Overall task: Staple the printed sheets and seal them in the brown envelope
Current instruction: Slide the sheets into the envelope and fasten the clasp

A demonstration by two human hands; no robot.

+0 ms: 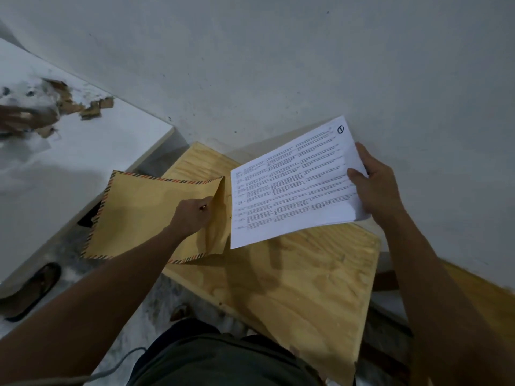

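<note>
As the head camera looks down from above, two bare forearms reach forward over a plywood board (301, 277) set against a grey wall (278, 65).

The left arm stretches diagonally from the lower left, wrist straight. The left hand (192, 215) is closed on the open end of the brown envelope (150, 215), fingers tucked at the mouth and pinching the paper there. The envelope has a striped red and dark border. It lies tilted, partly over the board's left edge and partly over the floor beyond it.

The right arm comes up from the lower right, elbow bent. The right hand (376, 185) grips the right edge of the printed sheets (292, 182), thumb (356, 174) pressed flat on top and fingers curled underneath. The sheets are held level above the board, their left edge just beside the envelope's mouth. Whether they are stapled cannot be told.

A white slab (83, 151) with brown scraps sits to the left, and a dark sandal (33, 288) lies on the floor below it.
</note>
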